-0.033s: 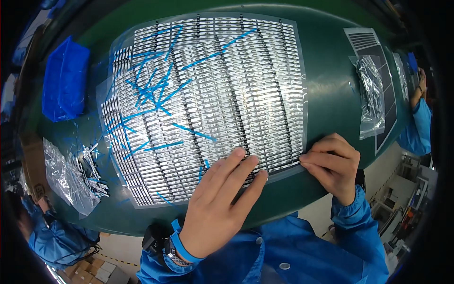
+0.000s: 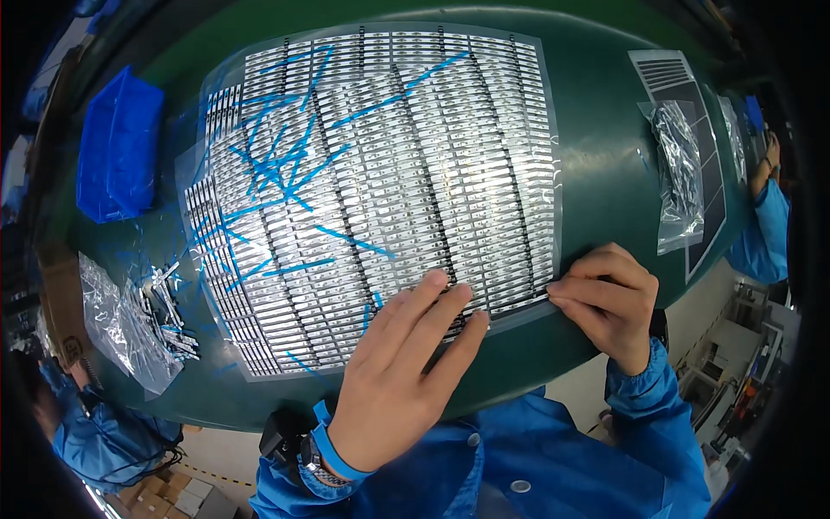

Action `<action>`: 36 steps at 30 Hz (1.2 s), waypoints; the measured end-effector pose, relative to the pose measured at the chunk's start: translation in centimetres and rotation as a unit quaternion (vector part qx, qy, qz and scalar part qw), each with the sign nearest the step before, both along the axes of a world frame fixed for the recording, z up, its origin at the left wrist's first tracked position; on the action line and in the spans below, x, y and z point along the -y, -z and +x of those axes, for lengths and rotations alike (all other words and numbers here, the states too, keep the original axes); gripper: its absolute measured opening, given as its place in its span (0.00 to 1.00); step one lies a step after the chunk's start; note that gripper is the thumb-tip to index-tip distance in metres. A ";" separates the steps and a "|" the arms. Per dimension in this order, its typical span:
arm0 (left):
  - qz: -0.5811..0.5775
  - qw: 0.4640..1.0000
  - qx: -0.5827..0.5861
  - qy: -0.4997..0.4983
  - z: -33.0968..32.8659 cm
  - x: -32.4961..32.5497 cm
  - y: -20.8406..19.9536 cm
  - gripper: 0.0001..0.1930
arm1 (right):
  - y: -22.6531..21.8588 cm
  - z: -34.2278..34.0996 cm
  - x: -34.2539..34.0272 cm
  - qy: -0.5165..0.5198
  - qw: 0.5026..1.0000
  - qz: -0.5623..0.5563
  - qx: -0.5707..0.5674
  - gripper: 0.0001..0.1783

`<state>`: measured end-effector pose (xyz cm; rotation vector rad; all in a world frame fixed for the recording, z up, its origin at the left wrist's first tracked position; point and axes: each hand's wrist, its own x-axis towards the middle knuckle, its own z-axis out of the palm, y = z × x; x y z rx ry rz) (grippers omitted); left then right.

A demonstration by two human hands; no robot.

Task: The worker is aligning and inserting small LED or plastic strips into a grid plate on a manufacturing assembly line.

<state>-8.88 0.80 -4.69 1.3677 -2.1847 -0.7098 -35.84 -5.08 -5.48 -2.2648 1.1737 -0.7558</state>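
Note:
A large sheet of narrow silver-white strips (image 2: 389, 182), laid in rows on clear plastic film, covers the middle of the green table. My left hand (image 2: 402, 372) lies on its near edge, palm down with fingers spread, and grips nothing. At the near right corner of the sheet, my right hand (image 2: 609, 303) has thumb and fingers pinched together beside the end of the lowest strip row. What the pinch holds is too small to make out. Thin blue tape strips (image 2: 277, 164) lie scattered over the left half of the sheet.
A blue bin (image 2: 117, 147) stands at the far left. Nearer lies a clear plastic bag (image 2: 130, 329) beside loose metal pieces (image 2: 173, 320). On the right, a bag of small silver parts (image 2: 679, 173) rests on a dark panel (image 2: 711, 160). Co-workers' blue sleeves (image 2: 762, 233) show at both sides.

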 end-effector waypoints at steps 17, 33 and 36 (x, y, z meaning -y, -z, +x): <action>0.006 1.000 0.011 0.003 -0.1 -0.1 -0.1 0.26 | 0.2 0.0 -0.2 0.007 1.000 -0.002 -0.004 0.18; -0.041 0.993 0.107 0.015 -0.9 0.1 -0.8 0.26 | 0.2 0.0 -0.1 -0.004 1.000 -0.009 0.005 0.18; -0.039 0.992 0.115 0.016 -1.0 0.3 -0.9 0.26 | 0.2 0.0 0.0 -0.004 1.000 -0.007 0.006 0.18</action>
